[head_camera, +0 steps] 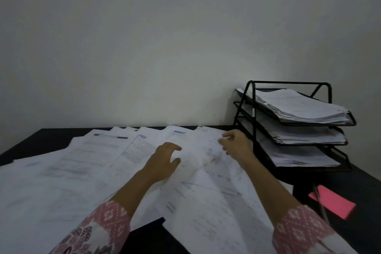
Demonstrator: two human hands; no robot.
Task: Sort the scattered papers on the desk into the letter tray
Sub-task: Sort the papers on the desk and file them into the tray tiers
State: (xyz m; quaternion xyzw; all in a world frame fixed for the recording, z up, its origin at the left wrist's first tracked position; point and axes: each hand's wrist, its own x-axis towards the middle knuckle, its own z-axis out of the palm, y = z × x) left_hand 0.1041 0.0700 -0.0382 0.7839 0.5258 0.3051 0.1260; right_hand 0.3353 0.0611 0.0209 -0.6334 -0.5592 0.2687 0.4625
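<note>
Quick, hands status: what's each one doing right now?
Left hand: open, loosely curved over the papers, holding nothing.
Right hand: fingers curled over the papers; cannot tell whether they pinch a sheet.

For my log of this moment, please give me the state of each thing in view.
Scattered papers, spread overlapping on the desk, unsorted.
Letter tray, three tiers, each holding papers.
Left hand, relaxed, resting on the papers.
Right hand, fingers curled over a sheet; grip unclear.
Pink sheet, flat near the tray.
</note>
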